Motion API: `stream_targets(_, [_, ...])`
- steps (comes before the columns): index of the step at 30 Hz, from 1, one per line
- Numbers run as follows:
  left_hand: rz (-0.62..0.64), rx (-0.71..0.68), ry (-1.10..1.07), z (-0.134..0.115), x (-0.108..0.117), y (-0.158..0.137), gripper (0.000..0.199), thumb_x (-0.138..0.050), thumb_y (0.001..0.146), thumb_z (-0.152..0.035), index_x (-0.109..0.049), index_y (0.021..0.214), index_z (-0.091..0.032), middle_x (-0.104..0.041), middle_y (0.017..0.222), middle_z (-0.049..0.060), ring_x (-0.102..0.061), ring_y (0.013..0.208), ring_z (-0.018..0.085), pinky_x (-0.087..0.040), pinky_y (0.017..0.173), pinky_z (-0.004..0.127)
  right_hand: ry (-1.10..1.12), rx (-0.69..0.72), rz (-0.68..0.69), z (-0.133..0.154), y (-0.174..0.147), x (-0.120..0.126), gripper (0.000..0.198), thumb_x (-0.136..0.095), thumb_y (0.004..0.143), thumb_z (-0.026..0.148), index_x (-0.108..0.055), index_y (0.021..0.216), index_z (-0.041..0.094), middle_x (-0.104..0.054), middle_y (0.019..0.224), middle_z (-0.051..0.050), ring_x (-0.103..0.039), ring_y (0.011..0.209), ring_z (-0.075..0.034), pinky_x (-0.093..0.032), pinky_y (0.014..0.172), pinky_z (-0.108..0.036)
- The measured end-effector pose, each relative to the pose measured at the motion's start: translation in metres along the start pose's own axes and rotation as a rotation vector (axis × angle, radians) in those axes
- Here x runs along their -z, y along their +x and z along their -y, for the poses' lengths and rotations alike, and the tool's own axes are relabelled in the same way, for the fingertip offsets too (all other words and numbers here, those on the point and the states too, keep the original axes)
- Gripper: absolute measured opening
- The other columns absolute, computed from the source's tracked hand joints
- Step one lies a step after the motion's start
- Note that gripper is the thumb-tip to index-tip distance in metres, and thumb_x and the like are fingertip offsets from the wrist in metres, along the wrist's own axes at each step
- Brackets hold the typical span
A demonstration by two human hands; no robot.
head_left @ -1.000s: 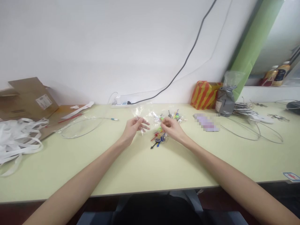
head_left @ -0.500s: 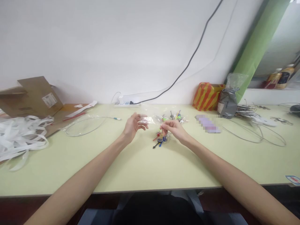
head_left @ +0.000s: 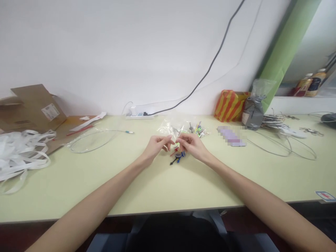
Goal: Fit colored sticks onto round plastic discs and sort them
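I take the gap between the hands as the centre of the clock. The wall (head_left: pixel 105 52) fills the back, toward twelve, and before it the pale table (head_left: pixel 210 185) reaches to both sides. Between nine and ten there is the box (head_left: pixel 34 108), and at nine the white straps (head_left: pixel 23 150); the striped bag (head_left: pixel 227 106) stands far out at two. The left hand (head_left: pixel 159 144) is bent inward, its thumb and fingers curled close; I cannot tell whether it grips something. The right hand (head_left: pixel 193 144) has thumb and first finger brought together, and they seem to pinch the near edge of the clear bag (head_left: pixel 165 128). This bag lies just beyond both hands, at twelve; its long axis seems to run from nine to three, though the edges are hard to see. The bright pile (head_left: pixel 200 131) is at two, nearer to the right hand. The arrows (head_left: pixel 178 156) lie at six, just below the fingertips, a little nearer to the right hand; the black one points between seven and eight
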State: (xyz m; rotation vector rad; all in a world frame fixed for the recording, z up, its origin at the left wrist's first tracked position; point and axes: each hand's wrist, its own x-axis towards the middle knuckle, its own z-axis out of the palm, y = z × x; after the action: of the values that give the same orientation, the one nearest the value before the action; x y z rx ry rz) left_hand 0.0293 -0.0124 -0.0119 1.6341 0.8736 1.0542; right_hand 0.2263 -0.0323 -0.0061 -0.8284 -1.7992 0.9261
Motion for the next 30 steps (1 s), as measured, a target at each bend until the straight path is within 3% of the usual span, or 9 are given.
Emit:
stream_targets(4, [-0.019,-0.065,-0.032,0.001,0.0,-0.001,0.039,-0.069,0.088,-0.051,-0.073,0.074,-0.015,-0.059,0.061,0.001,-0.053,0.057,0.012,-0.048,0.063,0.029,-0.007,-0.004,0.049,-0.004,0.001,0.003,0.034,-0.058,0.095,0.046,-0.059,0.073,0.019,-0.057,0.056,0.001,-0.058,0.056,-0.015,-0.051,0.065,-0.03])
stream_targets(7, [-0.068,-0.117,-0.008,-0.003,-0.006,-0.002,0.032,-0.071,0.087,-0.046,-0.076,0.079,-0.015,-0.052,0.053,-0.003,-0.049,0.053,0.011,-0.048,0.066,0.029,0.048,-0.044,0.045,-0.011,0.002,0.001,0.032,-0.056,0.095,0.047,-0.056,0.077,0.02,-0.056,0.054,0.002,-0.056,0.055,-0.015,-0.046,0.058,-0.029])
stream_targets(12, [-0.135,-0.119,0.011,-0.006,-0.004,-0.002,0.028,-0.071,0.087,-0.043,-0.077,0.081,-0.016,-0.054,0.053,-0.002,-0.048,0.053,0.012,-0.049,0.072,0.031,0.063,-0.057,-0.083,-0.015,0.005,0.004,0.038,-0.048,0.098,0.054,-0.043,0.075,0.024,-0.046,0.049,0.005,-0.044,0.045,-0.013,-0.037,0.05,-0.027])
stream_targets(17, [-0.123,-0.092,-0.011,-0.001,0.004,-0.001,0.03,-0.074,0.085,-0.044,-0.078,0.086,-0.015,-0.055,0.054,-0.001,-0.047,0.052,0.012,-0.045,0.061,0.029,0.083,-0.091,-0.033,-0.006,0.004,0.009,0.045,-0.053,0.092,0.065,-0.055,0.089,0.02,-0.056,0.056,0.003,-0.048,0.047,-0.012,-0.038,0.048,-0.026])
stream_targets(21, [-0.075,-0.062,-0.04,-0.002,-0.001,-0.003,0.032,-0.074,0.085,-0.045,-0.079,0.093,-0.015,-0.053,0.054,-0.003,-0.046,0.05,0.011,-0.044,0.057,0.028,0.122,-0.095,0.006,-0.002,0.004,0.005,0.044,-0.068,0.084,0.061,-0.059,0.079,0.018,-0.058,0.06,0.001,-0.051,0.052,-0.011,-0.042,0.053,-0.026])
stream_targets(30, [-0.104,-0.104,0.023,-0.007,0.0,-0.004,0.031,-0.069,0.089,-0.043,-0.077,0.079,-0.015,-0.051,0.055,-0.002,-0.05,0.054,0.012,-0.05,0.072,0.032,0.155,-0.099,-0.095,-0.005,0.006,0.008,0.042,-0.071,0.082,0.057,-0.062,0.088,0.016,-0.059,0.065,0.001,-0.053,0.057,-0.012,-0.044,0.057,-0.027])
